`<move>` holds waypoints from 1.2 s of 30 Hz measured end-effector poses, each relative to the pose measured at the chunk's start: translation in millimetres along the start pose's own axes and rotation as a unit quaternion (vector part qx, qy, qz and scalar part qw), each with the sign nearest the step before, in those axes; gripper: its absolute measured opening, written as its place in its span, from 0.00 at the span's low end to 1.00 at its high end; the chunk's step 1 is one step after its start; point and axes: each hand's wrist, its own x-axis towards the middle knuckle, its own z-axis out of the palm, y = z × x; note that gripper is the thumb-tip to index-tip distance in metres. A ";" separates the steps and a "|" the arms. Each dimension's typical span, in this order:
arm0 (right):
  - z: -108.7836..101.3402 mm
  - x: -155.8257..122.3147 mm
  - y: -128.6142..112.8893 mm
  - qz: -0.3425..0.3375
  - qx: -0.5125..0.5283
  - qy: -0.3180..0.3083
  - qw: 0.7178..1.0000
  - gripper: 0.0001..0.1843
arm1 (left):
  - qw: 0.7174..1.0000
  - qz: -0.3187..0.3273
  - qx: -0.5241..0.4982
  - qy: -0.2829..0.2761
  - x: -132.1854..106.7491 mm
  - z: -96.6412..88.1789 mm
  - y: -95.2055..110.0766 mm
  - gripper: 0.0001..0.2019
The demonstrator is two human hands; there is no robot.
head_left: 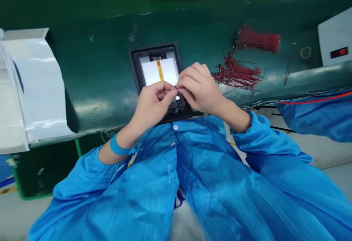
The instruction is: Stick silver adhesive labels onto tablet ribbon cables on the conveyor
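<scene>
A black open device frame [137, 68] lies on the green bench, showing a white panel [167, 70] with an orange flat cable [159, 70] down its middle. My left hand [152, 103] and my right hand [199, 87] meet over the frame's near end, fingertips pinched together around a very small part that I cannot make out. Both hands hide the lower circuit area of the device. A blue band circles my left wrist [118, 148], and blue coat sleeves cover both arms.
Two bundles of thin red wires [242, 68] lie to the right of the device. A white open box [27, 87] stands at the left. A white unit with a red display [337, 39] sits at the far right. A co-worker's blue sleeve [316, 114] reaches in at right.
</scene>
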 end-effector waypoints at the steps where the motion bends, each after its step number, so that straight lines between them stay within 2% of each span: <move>1: 0.2 0.4 -5.0 0.000 0.010 -0.004 1.000 0.23 | 1.000 0.012 0.018 0.009 -1.2 -2.6 0.7 0.09; 3: 0.2 -0.6 -12.4 0.003 0.044 -0.007 0.999 0.19 | 0.993 0.059 0.092 0.035 -6.6 -9.1 1.2 0.07; 5: -0.1 -3.3 -17.7 0.003 0.098 -0.005 0.995 0.13 | 0.967 0.151 0.197 0.048 -14.6 -15.5 -1.5 0.06; 8: -0.3 -9.1 -22.4 -0.005 0.196 -0.009 0.980 0.06 | 0.884 0.315 0.346 0.016 -27.3 -23.8 -12.8 0.09; 10: -0.2 -13.6 -24.4 -0.013 0.249 -0.020 0.968 0.05 | 0.829 0.392 0.398 -0.010 -30.5 -30.0 -21.7 0.09; 11: -0.2 -16.0 -25.6 -0.010 0.265 -0.023 0.964 0.06 | 0.814 0.414 0.408 -0.014 -28.4 -34.0 -25.1 0.08; 13: 0.0 -21.9 -30.0 0.006 0.276 -0.042 0.960 0.06 | 0.805 0.425 0.414 0.012 -13.8 -44.0 -28.0 0.06; 14: 0.2 -25.1 -33.4 0.015 0.273 -0.068 0.959 0.05 | 0.810 0.402 0.425 0.036 -1.0 -49.7 -27.0 0.08; 16: 1.6 -31.5 -42.1 0.027 0.249 -0.152 0.956 0.04 | 0.823 0.307 0.470 0.089 33.2 -60.9 -19.8 0.15; 18: 3.9 -36.9 -51.1 0.047 0.203 -0.232 0.950 0.04 | 0.828 0.155 0.534 0.073 71.3 -70.1 -7.3 0.21; 20: 6.2 -40.7 -57.3 0.082 0.167 -0.263 0.947 0.04 | 0.818 0.052 0.573 0.020 102.8 -77.1 6.6 0.21; 22: 6.7 -43.5 -59.5 0.115 0.152 -0.262 0.946 0.05 | 0.807 0.022 0.590 -0.017 119.8 -85.3 16.3 0.23; 24: 4.9 -45.8 -58.5 0.137 0.135 -0.256 0.947 0.05 | 0.800 0.018 0.599 -0.034 119.2 -99.7 17.3 0.25; 26: 1.2 -46.5 -55.9 0.158 0.105 -0.249 0.950 0.07 | 0.790 0.000 0.612 -0.040 101.7 -123.0 8.4 0.24; 28: -3.2 -42.7 -52.8 0.177 0.072 -0.237 0.952 0.09 | 0.791 -0.028 0.611 -0.020 70.1 -152.5 -7.7 0.24; 30: -6.0 -31.0 -48.6 0.194 0.040 -0.222 0.955 0.11 | 0.844 -0.055 0.532 0.032 28.9 -180.4 -25.6 0.27; 31: -6.1 -21.3 -45.6 0.197 0.026 -0.210 0.957 0.12 | 0.849 -0.073 0.519 0.060 6.5 -190.8 -33.5 0.30; 32: -4.8 -8.9 -41.8 0.196 0.014 -0.194 0.961 0.13 | 0.862 -0.096 0.494 0.060 -15.8 -197.4 -40.1 0.31; 33: -2.3 6.0 -36.9 0.191 0.006 -0.174 0.966 0.13 | 0.894 -0.145 0.413 0.095 -37.4 -199.6 -45.2 0.30; 34: 1.3 23.2 -31.0 0.184 0.003 -0.151 0.971 0.13 | 0.914 -0.201 0.329 0.126 -57.6 -196.9 -48.8 0.29; 36: 10.0 61.5 -16.7 0.165 0.008 -0.099 0.981 0.13 | 0.929 -0.232 0.265 0.114 -91.5 -177.6 -52.6 0.31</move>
